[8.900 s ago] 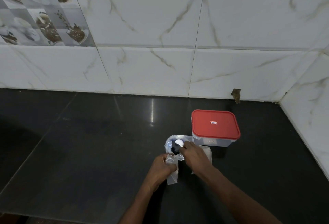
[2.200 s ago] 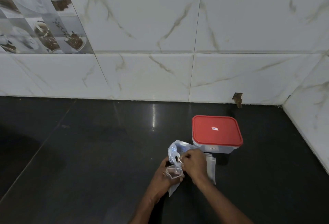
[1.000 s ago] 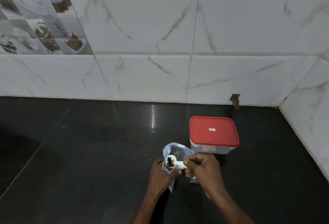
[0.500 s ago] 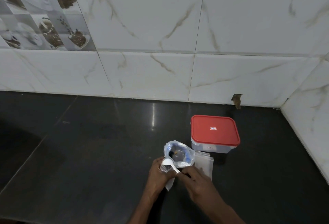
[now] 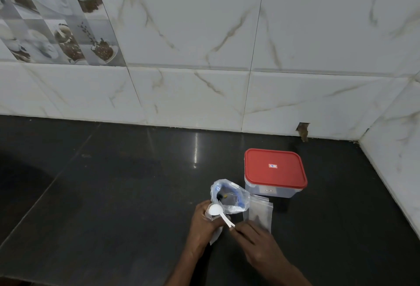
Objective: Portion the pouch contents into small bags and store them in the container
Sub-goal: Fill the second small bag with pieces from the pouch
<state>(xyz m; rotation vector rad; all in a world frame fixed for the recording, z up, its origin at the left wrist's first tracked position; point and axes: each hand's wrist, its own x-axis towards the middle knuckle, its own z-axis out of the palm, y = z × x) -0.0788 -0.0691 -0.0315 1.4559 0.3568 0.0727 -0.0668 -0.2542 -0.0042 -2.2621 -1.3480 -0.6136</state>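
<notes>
My left hand [image 5: 203, 222] grips a small clear bag [image 5: 215, 235] upright, its lower end hanging below my fingers. My right hand [image 5: 252, 238] pinches the handle of a white plastic spoon [image 5: 219, 212], whose bowl sits right at the small bag's mouth. Behind them stands the open clear pouch [image 5: 229, 196] with dark contents inside. A clear container [image 5: 270, 191] with a red lid [image 5: 273, 168] stands shut just right of the pouch.
A stack of empty small clear bags [image 5: 260, 214] lies flat on the black counter [image 5: 113, 194] between the pouch and my right hand. White marble-tiled walls [image 5: 227, 81] close off the back and the right side.
A second ago the spoon held dark pieces above the small bag; now its bowl rests at the bag's mouth and looks white. My right hand has dropped lower and back.
</notes>
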